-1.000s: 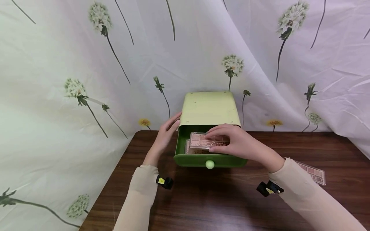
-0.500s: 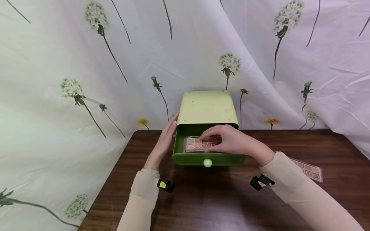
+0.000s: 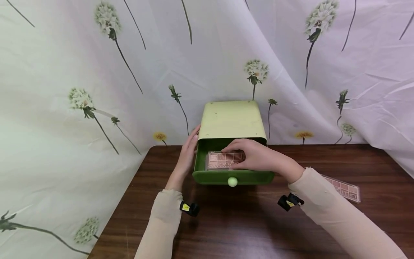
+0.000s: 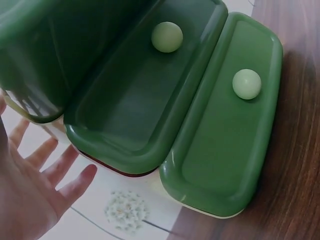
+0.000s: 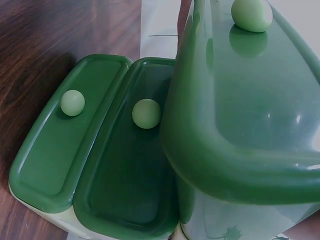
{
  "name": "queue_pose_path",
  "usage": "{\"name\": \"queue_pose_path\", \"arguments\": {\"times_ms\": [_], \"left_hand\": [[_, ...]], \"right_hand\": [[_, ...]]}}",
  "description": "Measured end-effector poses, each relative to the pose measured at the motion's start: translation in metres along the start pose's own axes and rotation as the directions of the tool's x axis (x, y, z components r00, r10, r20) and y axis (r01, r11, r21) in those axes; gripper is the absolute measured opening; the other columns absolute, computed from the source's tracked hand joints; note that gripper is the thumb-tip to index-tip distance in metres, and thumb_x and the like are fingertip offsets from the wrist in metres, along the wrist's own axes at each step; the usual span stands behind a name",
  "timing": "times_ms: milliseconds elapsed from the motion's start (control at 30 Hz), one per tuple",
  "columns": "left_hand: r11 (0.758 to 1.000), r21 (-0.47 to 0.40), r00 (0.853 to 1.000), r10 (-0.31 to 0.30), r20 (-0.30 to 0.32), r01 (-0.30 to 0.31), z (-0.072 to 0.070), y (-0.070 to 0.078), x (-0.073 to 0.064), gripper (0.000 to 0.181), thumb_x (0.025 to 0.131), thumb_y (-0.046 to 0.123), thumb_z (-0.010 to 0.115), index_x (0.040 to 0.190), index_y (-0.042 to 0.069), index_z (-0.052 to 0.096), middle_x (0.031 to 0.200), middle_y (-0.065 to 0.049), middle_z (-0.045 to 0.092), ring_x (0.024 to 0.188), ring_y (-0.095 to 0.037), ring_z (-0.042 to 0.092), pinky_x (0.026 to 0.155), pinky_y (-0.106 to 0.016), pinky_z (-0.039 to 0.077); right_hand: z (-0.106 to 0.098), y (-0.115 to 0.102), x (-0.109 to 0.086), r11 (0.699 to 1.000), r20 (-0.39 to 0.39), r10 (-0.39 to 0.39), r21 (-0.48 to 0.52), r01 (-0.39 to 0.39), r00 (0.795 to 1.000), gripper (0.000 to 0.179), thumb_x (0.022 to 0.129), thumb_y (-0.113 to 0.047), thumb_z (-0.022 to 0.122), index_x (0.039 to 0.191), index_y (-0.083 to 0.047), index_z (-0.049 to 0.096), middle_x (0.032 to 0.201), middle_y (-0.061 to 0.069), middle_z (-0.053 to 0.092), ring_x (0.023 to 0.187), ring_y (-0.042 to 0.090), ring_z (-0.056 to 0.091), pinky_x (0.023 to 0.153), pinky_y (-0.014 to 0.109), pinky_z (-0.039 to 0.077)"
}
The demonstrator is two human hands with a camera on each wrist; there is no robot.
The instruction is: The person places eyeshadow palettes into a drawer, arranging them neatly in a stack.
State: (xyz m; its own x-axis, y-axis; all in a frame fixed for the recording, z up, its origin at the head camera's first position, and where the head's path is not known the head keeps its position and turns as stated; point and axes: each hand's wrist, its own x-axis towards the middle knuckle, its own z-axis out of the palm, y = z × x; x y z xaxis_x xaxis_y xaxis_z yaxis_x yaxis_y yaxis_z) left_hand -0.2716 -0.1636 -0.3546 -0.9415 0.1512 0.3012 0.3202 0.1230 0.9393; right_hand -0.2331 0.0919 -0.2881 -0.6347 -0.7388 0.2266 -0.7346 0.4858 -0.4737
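A small light-green cabinet (image 3: pixel 231 118) with dark green drawers stands against the cloth; its top drawer (image 3: pixel 213 177) is pulled out. In that drawer lies a clear-lidded eyeshadow palette (image 3: pixel 220 161) with pinkish pans. My right hand (image 3: pixel 255 154) reaches in from the right and holds the palette between thumb and fingers, covering its right end. Along the cabinet's left side, my left hand (image 3: pixel 187 153) rests with straight fingers. In the left wrist view, the spread left hand (image 4: pixel 40 185) is beside the cabinet wall. Most of the right hand is out of the right wrist view.
Another eyeshadow palette (image 3: pixel 344 189) lies on the dark wooden table (image 3: pixel 226 223), partly behind the right sleeve. Two closed drawers, a middle drawer (image 4: pixel 135 100) and a bottom drawer (image 4: pixel 225 135), sit under the open one. A dandelion-print cloth (image 3: pixel 155 54) hangs behind.
My right hand has lowered the palette from a raised position into the drawer, over another palette there, and shifted slightly left. My left hand has stayed at the cabinet's side.
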Motion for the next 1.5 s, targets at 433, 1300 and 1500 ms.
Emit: {"name": "queue_pose_path", "arguments": {"times_ms": [433, 1300, 1500], "left_hand": [[0.999, -0.041, 0.999, -0.029, 0.026, 0.030, -0.001, 0.007, -0.002, 0.050, 0.110, 0.031, 0.030, 0.158, 0.019, 0.029, 0.161, -0.005, 0.025, 0.137, -0.030, 0.038, 0.103, -0.051, 0.038], [1.000, -0.023, 0.994, -0.002, -0.106, -0.001, -0.003, -0.003, -0.002, 0.045, 0.107, 0.034, 0.045, 0.148, 0.016, 0.050, 0.153, 0.000, 0.043, 0.131, -0.023, 0.047, 0.095, -0.045, 0.046], [1.000, -0.017, 0.991, 0.010, -0.132, -0.012, -0.004, -0.003, -0.004, 0.042, 0.106, 0.031, 0.048, 0.144, 0.014, 0.055, 0.149, -0.001, 0.048, 0.125, -0.023, 0.052, 0.089, -0.034, 0.049]], "right_hand": [[-0.010, -0.002, -0.015, 0.988, -0.036, 0.107, 0.120, -0.102, 0.994, 0.039, 0.095, -0.030, 0.069, 0.132, -0.016, 0.064, 0.130, -0.003, 0.060, 0.105, 0.015, 0.057, 0.087, 0.040, 0.047], [0.015, 0.015, -0.113, 0.995, -0.594, -0.013, 0.075, 0.071, 0.805, 0.043, 0.083, 0.012, 0.071, 0.121, -0.008, 0.069, 0.133, 0.007, 0.059, 0.128, 0.020, 0.048, 0.105, 0.022, 0.034], [0.017, 0.031, -0.140, 0.997, -0.631, 0.022, 0.067, 0.026, 0.776, 0.047, 0.080, 0.014, 0.072, 0.120, -0.010, 0.069, 0.129, 0.011, 0.061, 0.122, 0.015, 0.052, 0.088, 0.014, 0.042]]}}
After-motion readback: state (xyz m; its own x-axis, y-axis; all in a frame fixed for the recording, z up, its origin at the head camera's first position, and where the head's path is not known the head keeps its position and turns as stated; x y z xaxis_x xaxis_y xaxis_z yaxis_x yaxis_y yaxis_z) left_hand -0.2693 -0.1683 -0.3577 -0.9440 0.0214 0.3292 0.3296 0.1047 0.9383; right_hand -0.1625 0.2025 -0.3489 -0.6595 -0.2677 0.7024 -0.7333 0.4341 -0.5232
